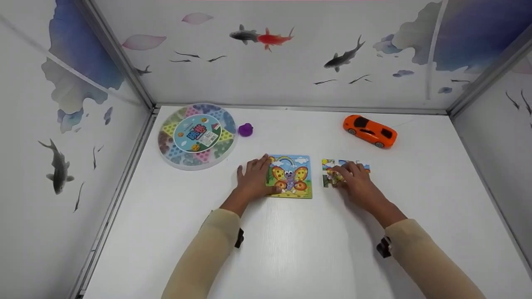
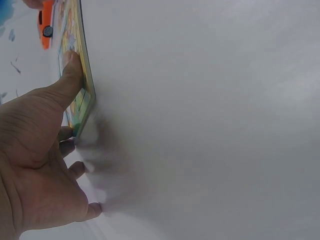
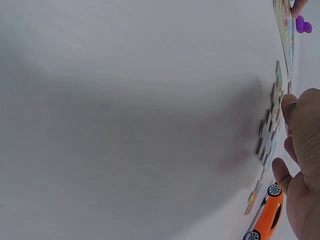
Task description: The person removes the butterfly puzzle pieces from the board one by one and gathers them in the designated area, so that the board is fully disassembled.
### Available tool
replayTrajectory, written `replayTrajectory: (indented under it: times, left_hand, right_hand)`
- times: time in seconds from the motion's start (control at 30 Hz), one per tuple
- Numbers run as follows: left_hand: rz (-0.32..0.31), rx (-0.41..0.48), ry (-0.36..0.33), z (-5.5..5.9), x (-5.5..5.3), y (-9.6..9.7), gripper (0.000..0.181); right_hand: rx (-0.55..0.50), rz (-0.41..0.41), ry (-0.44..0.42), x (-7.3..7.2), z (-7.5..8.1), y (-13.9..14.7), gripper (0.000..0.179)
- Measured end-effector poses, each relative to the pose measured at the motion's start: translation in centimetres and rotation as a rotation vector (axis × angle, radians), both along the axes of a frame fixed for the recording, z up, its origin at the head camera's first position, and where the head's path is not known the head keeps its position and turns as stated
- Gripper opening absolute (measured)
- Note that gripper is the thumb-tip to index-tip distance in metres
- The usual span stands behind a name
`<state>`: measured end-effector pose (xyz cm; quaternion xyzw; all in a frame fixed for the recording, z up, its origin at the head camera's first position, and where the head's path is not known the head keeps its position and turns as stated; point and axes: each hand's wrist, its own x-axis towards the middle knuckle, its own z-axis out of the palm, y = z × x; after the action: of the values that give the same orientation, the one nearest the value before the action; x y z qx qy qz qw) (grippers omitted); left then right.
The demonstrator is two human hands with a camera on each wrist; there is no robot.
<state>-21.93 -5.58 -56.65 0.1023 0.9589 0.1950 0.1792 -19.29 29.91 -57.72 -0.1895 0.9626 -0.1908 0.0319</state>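
Leftward, a round game box on the white table, a purple toy just beside it; neither seems in the way. Left hand: thumb laid on the face of the butterfly board, other fingers by its left edge. Light pressure should do; more could skew it. Board sits picture up, mid-table. Narrow gap, then the puzzle pieces, a jagged cluster. Right hand over them, fingers bent; whether they pinch a piece, cannot tell. Better, I judge, to handle each piece by its edges, low and level, lest neighbours drag along. Hands apart. Orange toy car lies beyond the right hand.
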Motion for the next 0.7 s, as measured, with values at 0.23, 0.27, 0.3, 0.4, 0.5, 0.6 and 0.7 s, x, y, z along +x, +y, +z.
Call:
replayTrajectory:
  times: [0.23, 0.27, 0.3, 0.4, 0.5, 0.6, 0.7]
  left_hand:
    - [0.001, 0.016, -0.005, 0.1, 0.1, 0.0, 0.108]
    - [0.001, 0.016, -0.007, 0.1, 0.1, 0.0, 0.108]
    - [-0.002, 0.010, -0.007, 0.1, 0.1, 0.0, 0.108]
    - [0.000, 0.006, -0.011, 0.1, 0.1, 0.1, 0.108]
    - [-0.002, 0.000, -0.008, 0.0, 0.0, 0.0, 0.108]
    - [-0.006, -0.008, 0.004, -0.2, -0.1, 0.0, 0.109]
    - [-0.006, -0.003, 0.012, -0.3, -0.1, 0.0, 0.109]
  right_hand:
    - [0.003, -0.004, -0.021, 0.3, -0.1, 2.4, 0.057]
    - [0.002, -0.003, -0.018, 0.3, -0.1, 2.8, 0.056]
    - [0.000, -0.001, -0.017, 0.4, -0.2, 3.1, 0.055]
    - [0.000, 0.005, -0.015, 0.5, -0.3, 4.2, 0.052]
    - [0.011, 0.007, -0.017, 0.7, -0.3, 5.1, 0.050]
    - [0.022, 0.005, -0.021, 1.0, -0.2, 5.9, 0.049]
    - [0.028, 0.000, -0.022, 1.2, -0.3, 6.6, 0.047]
